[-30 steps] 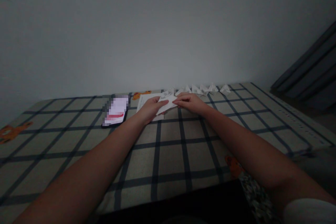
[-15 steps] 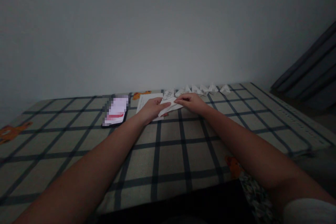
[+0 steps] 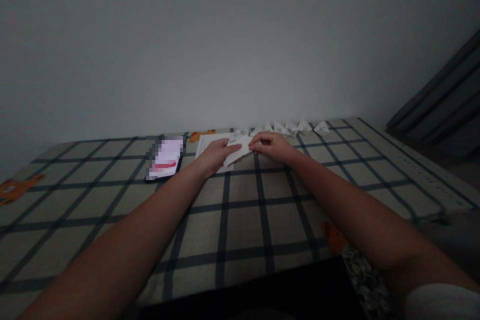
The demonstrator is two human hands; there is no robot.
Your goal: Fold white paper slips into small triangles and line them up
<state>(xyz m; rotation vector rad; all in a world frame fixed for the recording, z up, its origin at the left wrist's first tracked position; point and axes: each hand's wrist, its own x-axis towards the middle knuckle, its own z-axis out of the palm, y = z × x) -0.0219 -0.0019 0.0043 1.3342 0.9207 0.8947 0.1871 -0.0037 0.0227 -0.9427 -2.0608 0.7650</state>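
A white piece of folded paper [image 3: 239, 153] is held between my two hands above the checked cloth. My left hand [image 3: 216, 156] grips its left part, thumb lying on top. At its right edge my right hand [image 3: 273, 147] pinches the paper between thumb and fingers. Under and behind my left hand lies a flat white sheet of paper [image 3: 204, 144], partly covered. Just beyond my hands is a row of several small folded paper pieces [image 3: 291, 128] with pointed tops, some partly hidden by my right hand.
A phone [image 3: 166, 158] with a lit, blurred screen lies left of my hands. The checked cloth [image 3: 243, 225] covers the table, which meets a plain wall [image 3: 240, 50] at the back. A dark curtain [image 3: 446, 95] hangs at the right.
The held paper has tilted, so more of its upper face shows between my hands. Both hands keep nearly the same place, and the right fingers have shifted slightly along the edge.
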